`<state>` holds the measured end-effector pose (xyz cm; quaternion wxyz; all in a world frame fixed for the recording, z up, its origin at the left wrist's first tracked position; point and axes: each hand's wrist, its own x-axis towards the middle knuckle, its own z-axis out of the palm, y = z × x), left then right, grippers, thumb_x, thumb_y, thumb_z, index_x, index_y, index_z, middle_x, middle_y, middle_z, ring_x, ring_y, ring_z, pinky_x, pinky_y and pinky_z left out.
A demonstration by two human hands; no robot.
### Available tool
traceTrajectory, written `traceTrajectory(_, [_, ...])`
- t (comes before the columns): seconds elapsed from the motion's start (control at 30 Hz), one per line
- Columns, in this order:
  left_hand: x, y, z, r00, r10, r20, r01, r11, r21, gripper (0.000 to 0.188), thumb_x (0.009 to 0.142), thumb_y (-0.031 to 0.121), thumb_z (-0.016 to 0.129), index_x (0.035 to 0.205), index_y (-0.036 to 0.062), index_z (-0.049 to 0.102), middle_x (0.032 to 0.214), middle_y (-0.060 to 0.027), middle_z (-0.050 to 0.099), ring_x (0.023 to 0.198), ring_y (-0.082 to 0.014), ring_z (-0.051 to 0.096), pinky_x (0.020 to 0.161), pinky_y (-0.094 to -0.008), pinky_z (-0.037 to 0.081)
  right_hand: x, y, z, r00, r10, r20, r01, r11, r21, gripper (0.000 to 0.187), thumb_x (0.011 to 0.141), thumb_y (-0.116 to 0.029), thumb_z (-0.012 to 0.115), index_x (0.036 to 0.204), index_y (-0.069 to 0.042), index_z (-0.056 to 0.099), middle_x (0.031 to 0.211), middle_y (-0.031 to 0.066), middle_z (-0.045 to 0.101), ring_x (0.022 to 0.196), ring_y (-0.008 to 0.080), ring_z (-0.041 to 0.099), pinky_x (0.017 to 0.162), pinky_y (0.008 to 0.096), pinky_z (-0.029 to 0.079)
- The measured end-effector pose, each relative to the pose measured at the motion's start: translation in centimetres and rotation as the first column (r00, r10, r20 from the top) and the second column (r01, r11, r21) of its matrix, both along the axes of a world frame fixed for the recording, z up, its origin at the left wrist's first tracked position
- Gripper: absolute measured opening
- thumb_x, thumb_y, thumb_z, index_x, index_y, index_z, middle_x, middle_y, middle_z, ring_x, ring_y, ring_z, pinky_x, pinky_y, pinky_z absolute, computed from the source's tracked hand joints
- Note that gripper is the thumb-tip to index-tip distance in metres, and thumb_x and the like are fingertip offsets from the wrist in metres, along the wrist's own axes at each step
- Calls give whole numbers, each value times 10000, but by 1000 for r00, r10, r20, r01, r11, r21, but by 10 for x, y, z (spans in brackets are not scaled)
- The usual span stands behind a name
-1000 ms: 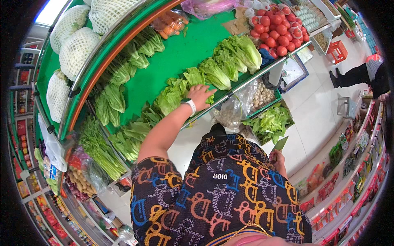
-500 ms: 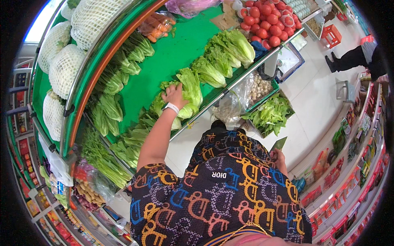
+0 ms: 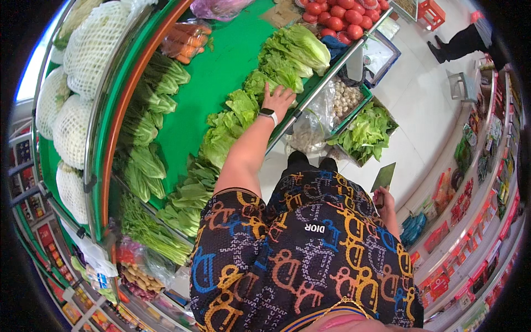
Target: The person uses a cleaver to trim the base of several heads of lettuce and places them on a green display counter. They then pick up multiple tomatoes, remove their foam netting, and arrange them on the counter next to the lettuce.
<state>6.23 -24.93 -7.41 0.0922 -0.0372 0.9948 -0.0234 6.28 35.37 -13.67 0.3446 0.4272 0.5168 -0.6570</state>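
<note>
My left hand (image 3: 278, 102), with a white watch at the wrist, rests with its fingers spread on a head of green lettuce (image 3: 276, 73) in the row along the front rail of the green display. More leafy lettuce (image 3: 222, 134) lies just left of it. Down at my right side, my right hand (image 3: 385, 202) is closed round the handle of a knife. Its broad, flat blade (image 3: 384, 176) points away from me, over the floor.
Bunched greens (image 3: 145, 166), bagged carrots (image 3: 185, 43) and tomatoes (image 3: 344, 17) share the display. Below its metal rail (image 3: 310, 102) stand a crate of garlic (image 3: 345, 99) and a box of leaves (image 3: 366, 131). Packed shelves (image 3: 470, 221) curve along the right; a person's legs (image 3: 462, 41) show far right.
My left hand has moved right and farther along the row, from one lettuce to another. My right hand keeps hold of the knife, and more of its blade shows. The view has shifted slightly.
</note>
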Motion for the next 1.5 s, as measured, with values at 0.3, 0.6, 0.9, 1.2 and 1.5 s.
traceTrajectory(0.3, [-1,-26,6,994,-68,-89,65,997,-40,575,846,115,653,1373,327,564,1296,-57,546,1282,-275,485,1079,-558,324,26,26,13,994,104,-38,-106,994,-28,146,922,-149,657,896,-47,555,703,91,617,551,223,594,482,329,496])
traceTrajectory(0.6, [-10,-72,156,777,456,-434,-87,761,643,746,652,161,875,1333,241,583,1190,-117,538,1138,-325,565,1000,-442,475,-3,15,6,991,9,-135,-3,999,46,176,931,-186,638,886,-45,543,678,93,603,513,224,557,448,319,455])
traceTrajectory(0.9, [-50,8,223,852,507,129,279,-650,707,464,915,90,711,1348,63,546,1346,-110,600,1213,-253,594,1057,-421,480,-71,-74,124,875,114,-471,-39,985,167,202,900,-169,692,1028,-34,613,847,46,654,716,127,628,647,253,528])
traceTrajectory(1.2, [-101,144,148,939,340,48,35,-234,972,773,775,89,823,1428,64,411,1277,-111,580,1168,-210,582,1004,-367,488,-71,-106,227,537,293,-791,-38,945,325,222,894,-73,696,1056,-38,549,897,17,621,761,93,586,694,252,495])
traceTrajectory(1.5, [-103,232,115,955,-238,-178,294,680,671,605,743,317,819,1264,82,622,1190,-166,651,1106,-342,615,963,-426,499,-33,-121,238,349,694,-630,74,650,756,214,835,-271,768,885,-105,643,730,115,671,631,304,642,561,376,484])
